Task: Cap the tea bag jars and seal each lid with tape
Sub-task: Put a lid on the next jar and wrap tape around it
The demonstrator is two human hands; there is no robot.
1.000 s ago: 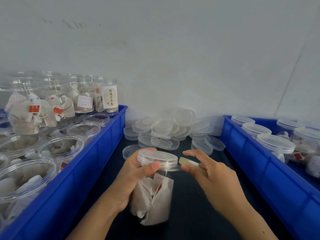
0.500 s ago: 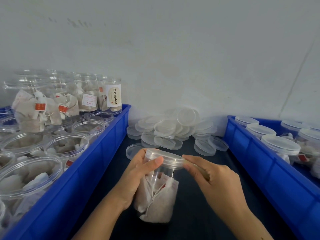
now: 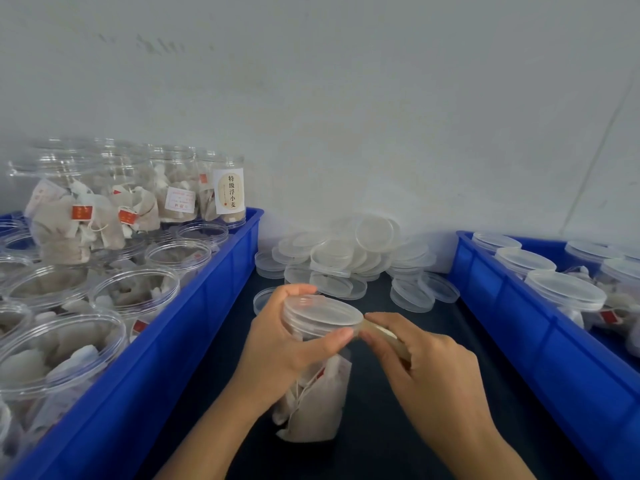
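A clear jar (image 3: pixel 317 403) full of tea bags stands tilted on the dark table between two blue crates. Its translucent lid (image 3: pixel 320 311) is on top. My left hand (image 3: pixel 287 344) grips the jar just under the lid, thumb across the front. My right hand (image 3: pixel 426 362) pinches a strip of clear tape (image 3: pixel 379 332) whose end meets the lid's right edge. The roll the tape comes from is hidden in my right palm.
The left blue crate (image 3: pixel 194 341) holds several open jars of tea bags, with more stacked behind. The right blue crate (image 3: pixel 540 344) holds several capped jars. A heap of loose lids (image 3: pixel 349 261) lies against the wall behind the jar.
The jar has tipped to the right in my left hand. My right hand has brought the tape strip in against the lid's edge.
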